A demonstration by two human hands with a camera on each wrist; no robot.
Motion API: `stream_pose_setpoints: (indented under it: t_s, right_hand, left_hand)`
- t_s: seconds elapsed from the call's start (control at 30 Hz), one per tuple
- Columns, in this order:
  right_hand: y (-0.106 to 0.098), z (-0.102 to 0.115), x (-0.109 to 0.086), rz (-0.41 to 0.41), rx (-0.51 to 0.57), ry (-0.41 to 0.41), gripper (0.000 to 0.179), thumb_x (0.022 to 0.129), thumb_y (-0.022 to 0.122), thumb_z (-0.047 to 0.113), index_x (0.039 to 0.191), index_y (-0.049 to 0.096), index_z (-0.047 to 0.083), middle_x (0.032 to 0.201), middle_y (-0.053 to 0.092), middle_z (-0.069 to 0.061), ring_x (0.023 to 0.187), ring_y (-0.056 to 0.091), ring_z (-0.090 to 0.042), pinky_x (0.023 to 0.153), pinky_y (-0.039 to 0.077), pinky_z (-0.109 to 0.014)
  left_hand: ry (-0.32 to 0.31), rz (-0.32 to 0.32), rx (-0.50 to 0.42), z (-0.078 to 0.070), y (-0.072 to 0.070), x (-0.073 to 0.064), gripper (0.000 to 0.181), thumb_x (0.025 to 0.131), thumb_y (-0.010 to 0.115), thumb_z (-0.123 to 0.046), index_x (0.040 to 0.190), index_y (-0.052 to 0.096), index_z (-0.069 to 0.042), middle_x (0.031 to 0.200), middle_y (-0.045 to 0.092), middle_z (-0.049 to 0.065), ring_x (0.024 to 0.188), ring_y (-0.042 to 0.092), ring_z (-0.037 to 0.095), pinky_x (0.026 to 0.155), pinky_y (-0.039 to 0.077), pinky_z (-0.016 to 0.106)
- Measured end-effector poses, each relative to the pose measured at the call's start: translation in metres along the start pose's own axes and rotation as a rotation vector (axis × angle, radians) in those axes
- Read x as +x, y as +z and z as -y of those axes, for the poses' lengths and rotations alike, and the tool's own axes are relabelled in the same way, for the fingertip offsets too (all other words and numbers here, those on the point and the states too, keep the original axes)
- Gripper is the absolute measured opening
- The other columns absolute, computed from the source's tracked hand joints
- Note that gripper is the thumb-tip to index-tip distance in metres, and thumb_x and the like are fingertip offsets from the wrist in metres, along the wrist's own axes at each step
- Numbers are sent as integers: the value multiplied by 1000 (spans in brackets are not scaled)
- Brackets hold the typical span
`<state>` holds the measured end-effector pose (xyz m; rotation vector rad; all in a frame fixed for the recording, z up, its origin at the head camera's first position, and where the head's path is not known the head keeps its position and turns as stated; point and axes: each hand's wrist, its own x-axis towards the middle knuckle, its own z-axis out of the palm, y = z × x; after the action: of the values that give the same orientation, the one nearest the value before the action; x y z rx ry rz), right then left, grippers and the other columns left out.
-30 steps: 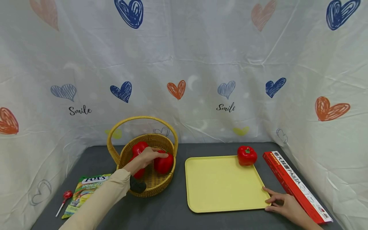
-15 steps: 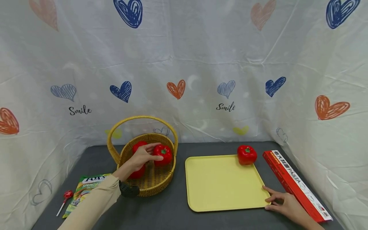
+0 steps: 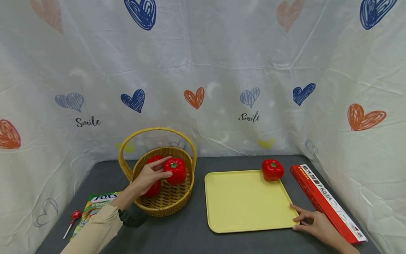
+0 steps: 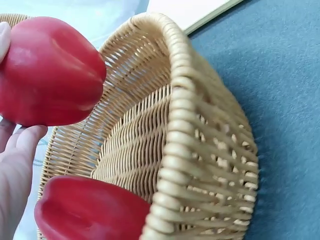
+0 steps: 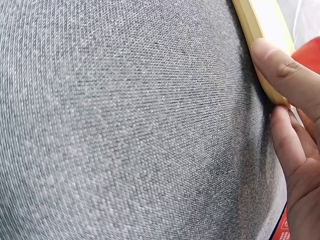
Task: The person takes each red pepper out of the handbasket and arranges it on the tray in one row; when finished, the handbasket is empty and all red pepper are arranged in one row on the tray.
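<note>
In the head view my left hand (image 3: 151, 176) grips a red bell pepper (image 3: 175, 171) between thumb and fingers, over the yellow wicker basket (image 3: 171, 210). The left wrist view shows this pepper (image 4: 52, 75) lifted near the rim, with another bell pepper (image 4: 92, 210) lower inside the basket. Two more red peppers lie in the basket's left half, partly behind my hand. On the right, my right hand (image 3: 312, 223) holds the near right corner of a yellow tray (image 3: 247, 204). Its thumb (image 5: 280, 65) presses on the tray's edge in the right wrist view.
A red bell pepper (image 3: 272, 170) sits at the tray's far right corner. Right of the tray lies a long red pasta box (image 3: 328, 203). A green candy bag (image 3: 95, 208) and a red lollipop (image 3: 75, 215) lie at the left, partly under the left arm.
My left hand has taken hold of a pepper in the basket's right part, raised it and drawn it slightly left. My right hand stays at the tray corner.
</note>
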<state>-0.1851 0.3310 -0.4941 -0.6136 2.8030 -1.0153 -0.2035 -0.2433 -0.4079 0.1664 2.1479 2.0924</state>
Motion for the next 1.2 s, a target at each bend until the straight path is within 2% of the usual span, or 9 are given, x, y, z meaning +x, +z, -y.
stream_pose_setpoints:
  t_s: [0.27,0.4,0.53,0.73,0.93,1.2]
  right_hand:
    - [-1,-3,3,-31,9,-59,19,74,81,33,88,76,22,124,58,-26,103,53,13,69,52,-15]
    - [-2,-3,4,-25,20,-52,20,74,81,33,89,76,20,124,57,-27,102,53,13,69,52,-15]
    - [-2,-4,5,-28,22,-57,19,75,81,33,89,76,21,124,57,-27,102,54,13,70,52,-14]
    - [-3,-4,6,-39,20,-63,17,74,81,33,87,75,24,124,59,-25,104,51,14,72,52,-14]
    - [-4,-4,6,-32,25,-40,17,75,81,33,88,75,23,125,59,-24,104,51,15,72,52,-14]
    - [2,-6,-1,-34,75,-72,18,74,81,31,88,75,20,123,57,-30,103,51,15,69,53,-15]
  left_hand:
    - [68,25,-64,-4,9,-13,67,89,67,-6,148,35,-5,149,34,23,130,45,31,95,49,36]
    - [100,58,-118,-6,20,-14,65,90,64,-1,148,34,-1,145,39,23,123,54,23,93,50,37]
    - [122,93,-148,-8,36,-10,66,89,65,0,148,35,-1,144,44,20,121,56,20,93,50,37]
    - [123,113,-122,-12,66,2,67,86,71,-5,145,40,-2,141,47,20,124,53,28,92,50,39]
    - [115,130,-155,-13,102,21,69,82,75,-5,143,44,-3,137,51,20,123,54,30,94,49,38]
    - [111,149,-152,0,157,48,64,83,76,-9,139,46,-2,134,52,17,122,54,30,95,50,37]
